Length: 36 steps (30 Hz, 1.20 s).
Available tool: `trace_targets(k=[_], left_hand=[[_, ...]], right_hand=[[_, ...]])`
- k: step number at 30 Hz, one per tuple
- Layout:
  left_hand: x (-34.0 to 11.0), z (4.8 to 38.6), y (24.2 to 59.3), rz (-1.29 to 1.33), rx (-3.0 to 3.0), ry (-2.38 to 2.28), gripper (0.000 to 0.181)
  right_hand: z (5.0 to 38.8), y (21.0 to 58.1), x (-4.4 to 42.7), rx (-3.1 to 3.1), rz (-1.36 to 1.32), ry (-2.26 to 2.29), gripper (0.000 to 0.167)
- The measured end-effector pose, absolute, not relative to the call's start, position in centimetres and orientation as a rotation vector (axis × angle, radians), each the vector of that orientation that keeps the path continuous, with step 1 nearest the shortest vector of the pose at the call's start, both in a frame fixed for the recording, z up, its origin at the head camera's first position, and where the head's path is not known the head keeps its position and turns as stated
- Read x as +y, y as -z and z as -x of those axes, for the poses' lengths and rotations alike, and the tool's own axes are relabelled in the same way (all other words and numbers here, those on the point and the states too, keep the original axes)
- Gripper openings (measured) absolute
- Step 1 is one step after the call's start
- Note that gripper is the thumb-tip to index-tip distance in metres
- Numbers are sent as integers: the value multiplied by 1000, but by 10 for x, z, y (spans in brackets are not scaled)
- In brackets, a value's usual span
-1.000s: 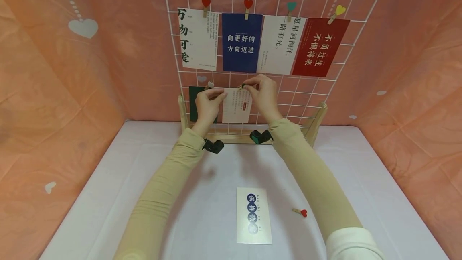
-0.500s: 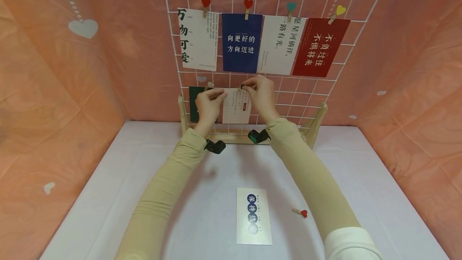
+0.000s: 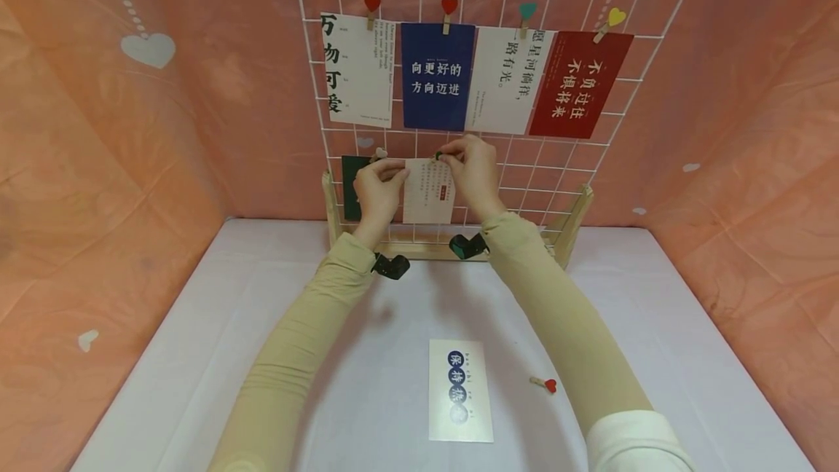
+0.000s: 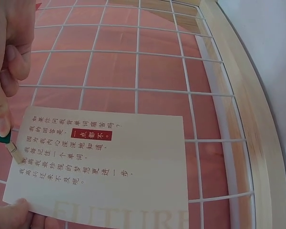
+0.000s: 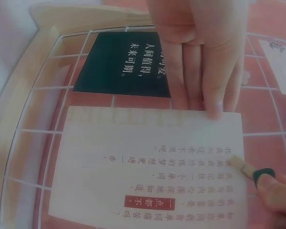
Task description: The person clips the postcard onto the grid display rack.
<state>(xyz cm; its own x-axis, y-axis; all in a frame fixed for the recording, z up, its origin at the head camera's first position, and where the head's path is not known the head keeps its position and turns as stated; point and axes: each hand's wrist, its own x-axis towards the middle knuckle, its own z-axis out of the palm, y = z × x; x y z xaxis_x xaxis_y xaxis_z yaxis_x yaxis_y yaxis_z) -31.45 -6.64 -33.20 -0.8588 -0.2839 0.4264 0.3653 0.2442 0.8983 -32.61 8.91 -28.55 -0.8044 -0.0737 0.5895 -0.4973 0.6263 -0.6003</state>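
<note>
A cream card with printed text and a small red block lies against the white wire grid. My left hand pinches its upper left edge between thumb and fingers. At the card's top edge my right hand pinches a small wooden clothespin with a dark green top; its tip lies over the card's edge. Behind my left hand hangs a dark green card, partly hidden, with a pale heart clothespin at its top.
Along the upper grid hang a white card, a blue card, another white card and a red card, each under a heart clothespin. On the table lie a card with blue circles and a red heart clothespin.
My right hand has shifted very slightly to the left with the green-topped clothespin at the card's top edge. The left hand keeps its pinch on the cream card.
</note>
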Motion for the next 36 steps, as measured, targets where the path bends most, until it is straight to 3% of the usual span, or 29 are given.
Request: trace_targets(k=[18,36], left_hand=[[-65,313,333,42,-1981,1653,14],[-68,302,333,92,-2022,1724,22]], right_hand=[[325,285,88,-2354,-424,-1053,14],[327,299,106,-2305,-601,-1278,25]])
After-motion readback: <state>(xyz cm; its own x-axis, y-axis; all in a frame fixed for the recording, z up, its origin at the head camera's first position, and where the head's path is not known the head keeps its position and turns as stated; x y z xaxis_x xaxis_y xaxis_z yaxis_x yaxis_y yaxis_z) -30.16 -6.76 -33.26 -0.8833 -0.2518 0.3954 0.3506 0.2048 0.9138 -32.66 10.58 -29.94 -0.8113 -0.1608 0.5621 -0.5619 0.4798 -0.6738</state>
